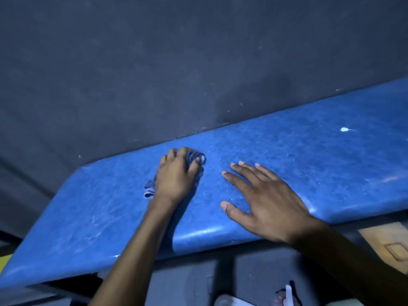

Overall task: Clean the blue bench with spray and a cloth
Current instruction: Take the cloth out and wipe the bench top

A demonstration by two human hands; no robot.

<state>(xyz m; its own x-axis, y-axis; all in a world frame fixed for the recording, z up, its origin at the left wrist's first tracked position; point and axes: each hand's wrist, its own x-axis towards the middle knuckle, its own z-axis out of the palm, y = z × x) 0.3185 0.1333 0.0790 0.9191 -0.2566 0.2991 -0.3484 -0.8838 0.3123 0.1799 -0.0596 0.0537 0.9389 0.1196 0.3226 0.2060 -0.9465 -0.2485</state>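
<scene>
**Wiping under way at the bench's middle**

Nearest the camera, by the person's foot [284, 300] on the floor, a white shape shows at the bottom edge (too cropped to name; no spray bottle can be identified). Above it runs the rounded front edge of the blue bench [331, 164], whose padded top crosses the view from lower left to upper right. The right hand [262, 195] lies flat on the top, its fingers [240, 170] spread wide and straight, holding nothing and apparently steadying the person. Just to its left and a little farther in, the left hand [176, 175] grips a bunched blue striped cloth [195, 156], fingers curled round it and pressing it onto the bench near the back edge. The step in hand looks like wiping. Pale streaks and specks, and a white spot [344, 129] far right, suggest the next move calls for sweeping the cloth rightward with firm pressure. Beyond lies dark floor [154, 62].
</scene>
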